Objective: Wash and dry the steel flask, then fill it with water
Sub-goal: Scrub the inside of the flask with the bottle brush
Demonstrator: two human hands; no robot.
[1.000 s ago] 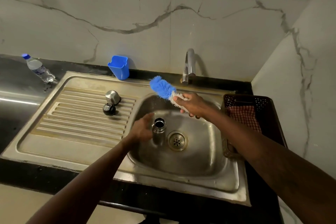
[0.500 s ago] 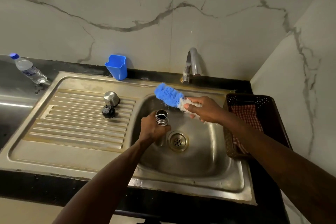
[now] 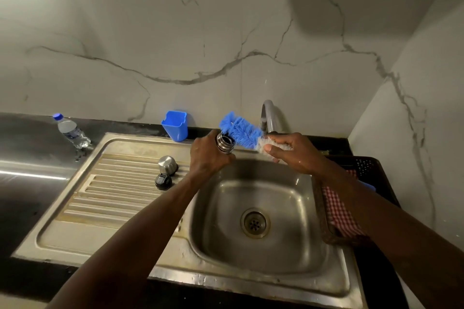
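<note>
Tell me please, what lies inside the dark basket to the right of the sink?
A red-and-white checked cloth lies in the basket, and a small blue bit shows beside it. The right forearm covers the rest, so more cannot be seen.

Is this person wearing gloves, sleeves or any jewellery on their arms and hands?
No. The left hand and right hand are bare: no gloves, rings or watch show. Both forearms are bare too, with no sleeve in view. The right hand glistens wet.
</note>
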